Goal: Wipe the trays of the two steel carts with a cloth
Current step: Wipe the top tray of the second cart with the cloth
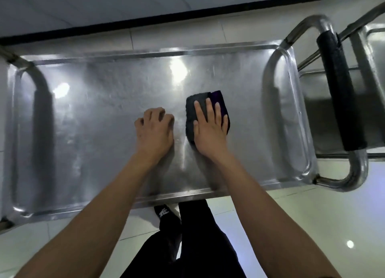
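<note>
The top tray of a steel cart fills most of the view, shiny and streaked. A folded dark cloth with a purple edge lies flat on it, right of centre. My right hand presses on the cloth with straight, spread fingers. Just to its left, my left hand rests on the bare steel with its fingers curled under, holding nothing. A second steel cart stands at the far right, only partly in frame.
The cart's tubular handle with a black foam grip arches over the right end; a lower shelf shows beneath it. Another handle tube spans the left end. Pale tiled floor and my dark trousers and shoe lie below.
</note>
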A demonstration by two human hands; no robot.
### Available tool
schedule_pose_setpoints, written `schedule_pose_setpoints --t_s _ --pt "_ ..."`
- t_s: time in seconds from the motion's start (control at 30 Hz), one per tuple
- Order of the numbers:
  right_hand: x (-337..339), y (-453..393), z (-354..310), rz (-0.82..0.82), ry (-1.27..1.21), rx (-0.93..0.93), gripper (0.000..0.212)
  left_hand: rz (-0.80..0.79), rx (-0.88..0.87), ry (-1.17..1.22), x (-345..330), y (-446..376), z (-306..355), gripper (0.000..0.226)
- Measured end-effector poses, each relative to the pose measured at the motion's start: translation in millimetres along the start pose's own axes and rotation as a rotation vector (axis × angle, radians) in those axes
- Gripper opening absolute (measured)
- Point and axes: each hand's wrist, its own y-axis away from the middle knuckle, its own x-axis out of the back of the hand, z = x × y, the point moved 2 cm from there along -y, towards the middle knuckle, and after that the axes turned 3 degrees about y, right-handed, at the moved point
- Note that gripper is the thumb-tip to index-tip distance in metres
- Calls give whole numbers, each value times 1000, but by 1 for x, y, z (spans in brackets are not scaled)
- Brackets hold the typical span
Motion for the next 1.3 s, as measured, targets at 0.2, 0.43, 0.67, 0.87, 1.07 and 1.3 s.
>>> schedule_pose_setpoints --t_s 0.2,0.43,0.67,0.87,1.07,1.3 --pt "25 -127 -21 24 -9 75 58 35 -23 -65 -7 1 -1 27" --pt "30 -194 -52 111 25 119 58 59 8 24 -5 1 2 31" --pt "20 -149 -47 93 6 126 58 -62 -40 35 5 5 -12 44" --pt "-7 -20 -29 34 13 58 56 -162 -46 5 12 23 -22 44" --pt "-44 139 -28 57 81 26 56 -146 -51 -28 13 72 -38 45" --pt "-64 206 -50 19 101 -47 56 -173 -109 -11 11 102 -53 51"
